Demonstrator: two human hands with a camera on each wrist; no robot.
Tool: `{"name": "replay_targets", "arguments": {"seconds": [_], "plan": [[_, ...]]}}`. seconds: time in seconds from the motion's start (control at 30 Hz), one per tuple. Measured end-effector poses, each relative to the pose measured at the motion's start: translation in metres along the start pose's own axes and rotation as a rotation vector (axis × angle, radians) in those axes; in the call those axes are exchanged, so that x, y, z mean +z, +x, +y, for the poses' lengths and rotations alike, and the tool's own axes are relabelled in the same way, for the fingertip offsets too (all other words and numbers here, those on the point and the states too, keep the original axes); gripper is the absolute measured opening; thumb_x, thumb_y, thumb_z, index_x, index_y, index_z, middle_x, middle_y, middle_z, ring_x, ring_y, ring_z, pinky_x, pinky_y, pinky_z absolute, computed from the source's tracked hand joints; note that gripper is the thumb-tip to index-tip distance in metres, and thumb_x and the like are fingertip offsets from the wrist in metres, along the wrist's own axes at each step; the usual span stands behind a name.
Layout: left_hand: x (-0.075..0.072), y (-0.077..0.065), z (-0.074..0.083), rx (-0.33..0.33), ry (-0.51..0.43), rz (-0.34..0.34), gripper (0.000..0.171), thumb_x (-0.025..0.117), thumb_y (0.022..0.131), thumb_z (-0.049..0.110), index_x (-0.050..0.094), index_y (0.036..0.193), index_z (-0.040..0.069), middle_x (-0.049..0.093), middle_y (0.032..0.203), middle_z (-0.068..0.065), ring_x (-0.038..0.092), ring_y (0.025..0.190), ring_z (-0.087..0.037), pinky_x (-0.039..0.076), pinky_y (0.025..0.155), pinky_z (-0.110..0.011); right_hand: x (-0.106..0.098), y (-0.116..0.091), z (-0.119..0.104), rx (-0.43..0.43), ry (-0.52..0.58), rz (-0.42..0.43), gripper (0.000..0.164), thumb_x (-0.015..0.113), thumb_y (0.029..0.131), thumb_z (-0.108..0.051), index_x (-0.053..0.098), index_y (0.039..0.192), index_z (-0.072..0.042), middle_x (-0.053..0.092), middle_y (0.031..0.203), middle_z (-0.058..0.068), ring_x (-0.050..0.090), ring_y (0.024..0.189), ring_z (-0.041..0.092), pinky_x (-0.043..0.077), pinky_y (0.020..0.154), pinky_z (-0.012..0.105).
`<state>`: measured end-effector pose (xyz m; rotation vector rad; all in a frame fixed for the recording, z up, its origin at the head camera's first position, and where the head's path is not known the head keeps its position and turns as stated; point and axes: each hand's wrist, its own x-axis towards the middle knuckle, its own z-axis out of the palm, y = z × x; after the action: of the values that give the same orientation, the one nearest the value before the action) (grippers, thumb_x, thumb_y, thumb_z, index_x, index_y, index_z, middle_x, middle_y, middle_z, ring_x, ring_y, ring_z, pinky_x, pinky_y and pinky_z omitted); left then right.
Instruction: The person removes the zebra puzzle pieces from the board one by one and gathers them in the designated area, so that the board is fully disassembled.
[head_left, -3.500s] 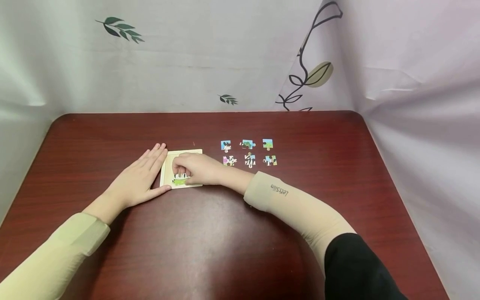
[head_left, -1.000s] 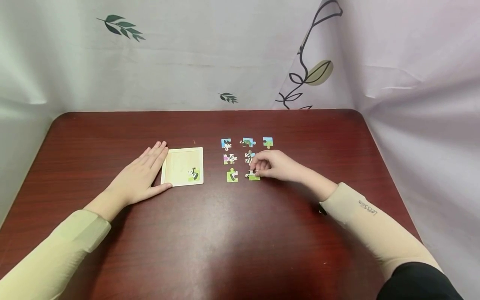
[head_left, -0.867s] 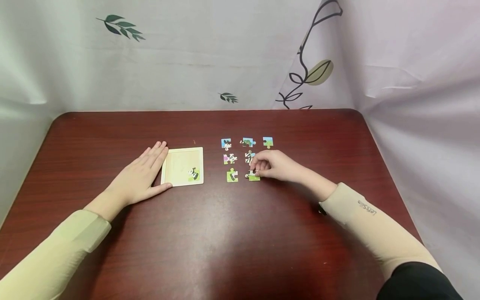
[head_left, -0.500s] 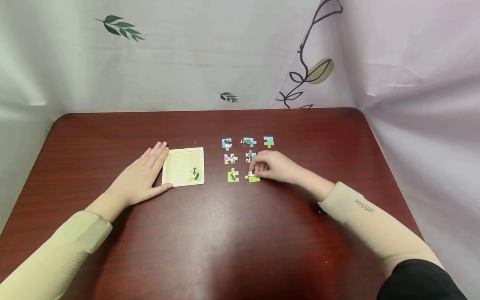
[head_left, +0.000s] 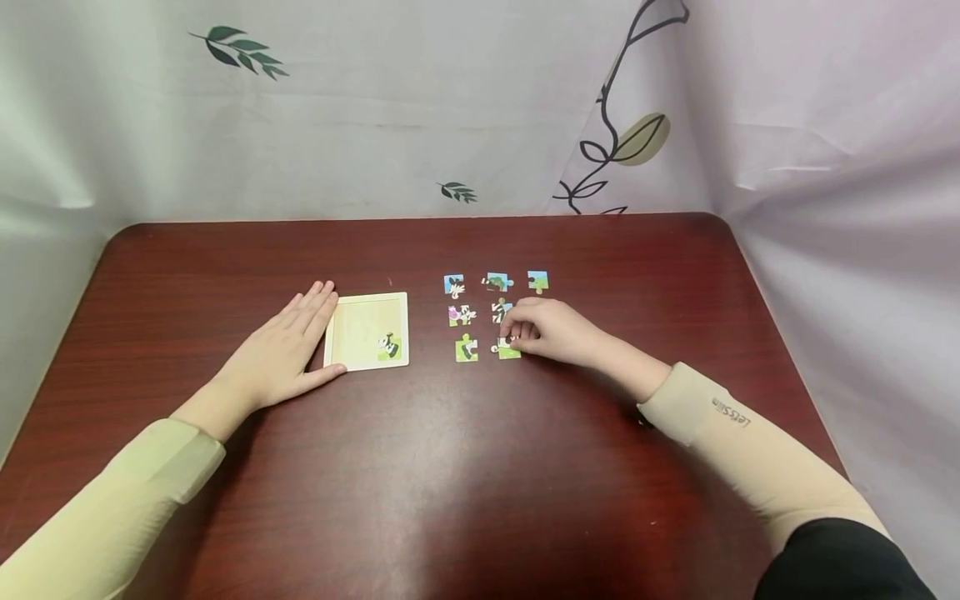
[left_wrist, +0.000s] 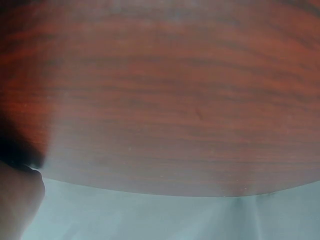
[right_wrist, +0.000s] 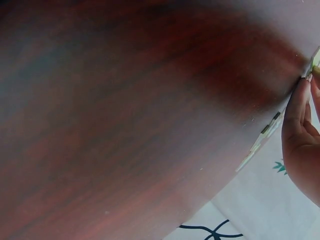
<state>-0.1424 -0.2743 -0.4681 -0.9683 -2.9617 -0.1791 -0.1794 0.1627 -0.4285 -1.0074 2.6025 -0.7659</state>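
My left hand [head_left: 273, 358] lies flat with straight fingers along the left side of a square wooden puzzle tray [head_left: 352, 333], its thumb at the near corner. One panda puzzle piece [head_left: 389, 346] sits in the tray's near right corner. To the tray's right, my right hand [head_left: 555, 331] pinches a green and white puzzle piece [head_left: 510, 353] at the table surface, in the nearest row. Beside that piece lies another green piece [head_left: 467, 348]. In the right wrist view, the fingertips [right_wrist: 304, 87] meet at a greenish edge; most of the piece is out of frame.
More puzzle pieces lie in rows beyond the right hand, among them a blue and green piece [head_left: 537, 281] and a pink-marked piece [head_left: 461, 316]. The hand may cover part of the middle row. A dark red table [head_left: 360, 483] carries everything, with a pale curtain [head_left: 360, 125] behind.
My right hand has gone from over the tray to the pieces on the right. Two green pieces now form a nearer row there. Over the last second both hands have stayed nearly still.
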Motion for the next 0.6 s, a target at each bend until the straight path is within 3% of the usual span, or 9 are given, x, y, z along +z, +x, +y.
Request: {"name": "replay_targets", "arguments": {"seconds": [0.4,0.6], "plan": [[-0.0003,-0.0001,0.0003,-0.001,-0.007,0.003,0.105,0.066,0.097,0.055,0.017,0.167,-0.005,0.017,0.176,-0.024,0.019,0.165,-0.041,-0.001,0.138,-0.033,-0.001,-0.0006,-0.0009,-0.009,-0.009,0.033,0.011,0.08,0.093,-0.009,0.077,0.102,-0.012,0.065,0.09,0.001,0.061,0.077,0.011,0.055,0.072,0.025],[-0.0008,0.0,0.0005,0.004,-0.004,0.004,0.105,0.066,0.097,0.055,0.018,0.167,-0.006,0.018,0.176,-0.025,0.02,0.165,-0.041,0.0,0.139,-0.034,0.0005,0.0035,-0.0062,-0.013,0.041,0.042,0.009,0.079,0.094,-0.01,0.078,0.103,-0.012,0.066,0.092,0.0,0.062,0.078,0.01,0.057,0.074,0.025]]}}
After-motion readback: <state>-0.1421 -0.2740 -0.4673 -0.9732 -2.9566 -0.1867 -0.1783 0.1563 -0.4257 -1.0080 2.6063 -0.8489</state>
